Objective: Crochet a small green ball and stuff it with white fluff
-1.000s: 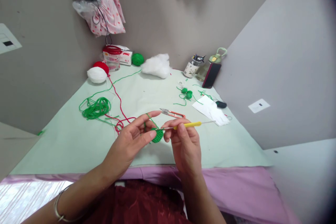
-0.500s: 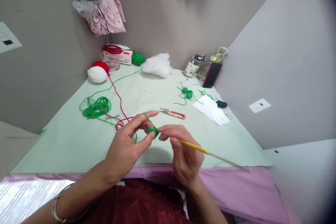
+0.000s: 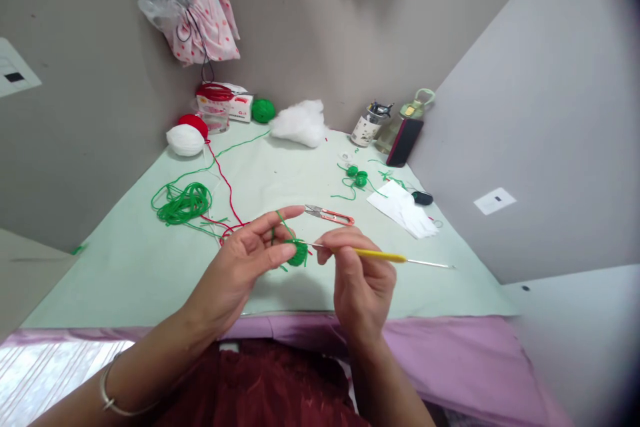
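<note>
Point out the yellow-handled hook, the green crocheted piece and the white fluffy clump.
Yellow-handled hook point(image 3: 381, 255): head view, middle of the yellow handle.
Green crocheted piece point(image 3: 300, 255): head view, middle of visible face.
White fluffy clump point(image 3: 300, 125): head view, middle of front side.

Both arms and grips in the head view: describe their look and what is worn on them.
The left grip and right grip are ungloved human hands. No sleeve shows on the left forearm or right forearm. A slim, silvery bangle circles the left forearm; none shows on the right.
</note>
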Available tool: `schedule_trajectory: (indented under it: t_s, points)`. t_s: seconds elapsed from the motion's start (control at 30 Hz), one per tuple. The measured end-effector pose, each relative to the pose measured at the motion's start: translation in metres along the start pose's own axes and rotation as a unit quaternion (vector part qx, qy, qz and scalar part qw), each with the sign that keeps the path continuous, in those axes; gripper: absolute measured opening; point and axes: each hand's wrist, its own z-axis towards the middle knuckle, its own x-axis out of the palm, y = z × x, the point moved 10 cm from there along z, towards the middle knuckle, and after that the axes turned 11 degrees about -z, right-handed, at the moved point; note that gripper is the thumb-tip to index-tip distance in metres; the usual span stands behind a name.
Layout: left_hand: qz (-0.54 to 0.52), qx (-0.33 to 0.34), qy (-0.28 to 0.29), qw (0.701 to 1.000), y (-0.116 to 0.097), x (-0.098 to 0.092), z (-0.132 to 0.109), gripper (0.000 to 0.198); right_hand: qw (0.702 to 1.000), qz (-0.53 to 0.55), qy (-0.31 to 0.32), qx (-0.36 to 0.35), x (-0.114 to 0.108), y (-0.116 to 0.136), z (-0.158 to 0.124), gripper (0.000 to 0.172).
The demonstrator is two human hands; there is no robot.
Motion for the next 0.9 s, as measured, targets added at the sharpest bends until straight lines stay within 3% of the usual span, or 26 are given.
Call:
schedule_trajectory:
  t_s: [0.1,0.2,0.3,0.37,0.43,0.53,0.63,0.73,0.9]
  points:
    - [0.049,0.034,0.006,0.998,-0.002,0.004,-0.003,0.038,1.0,-0.003,0.026,0.01,0.009,-0.001,0.003,0.02]
    - [0.057,0.055,-0.016,0.997,-0.001,0.001,-0.003,0.039,0.997,-0.072,0.029,-0.031,0.014,0.002,-0.005,0.025]
    - [-0.015,0.003,-0.003,1.0,0.01,0.003,0.0,0.042,0.978,-0.169,0.011,-0.123,0.016,0.016,-0.017,0.036]
    - [-0.071,-0.058,0.011,0.996,0.019,0.006,0.003,0.039,0.975,-0.177,0.006,-0.136,0.013,0.017,-0.018,0.036]
    - [-0.097,-0.086,0.014,0.991,0.022,0.005,0.004,0.032,0.991,-0.109,-0.009,-0.074,0.005,0.007,-0.01,0.028]
    - [-0.067,-0.055,0.011,0.996,0.016,0.002,0.006,0.033,0.999,0.032,-0.01,0.03,0.002,-0.011,0.002,0.021]
    - [0.009,-0.015,0.041,0.999,0.012,0.005,0.004,0.039,0.997,0.061,0.028,0.039,0.012,-0.012,0.006,0.016]
    - [0.068,-0.006,0.077,0.995,0.011,0.008,0.0,0.038,0.995,0.067,0.023,0.066,0.012,-0.021,0.004,0.015]
    - [0.115,0.013,0.074,0.991,-0.001,0.004,-0.001,0.037,0.976,0.154,0.025,0.151,0.012,-0.04,0.002,0.019]
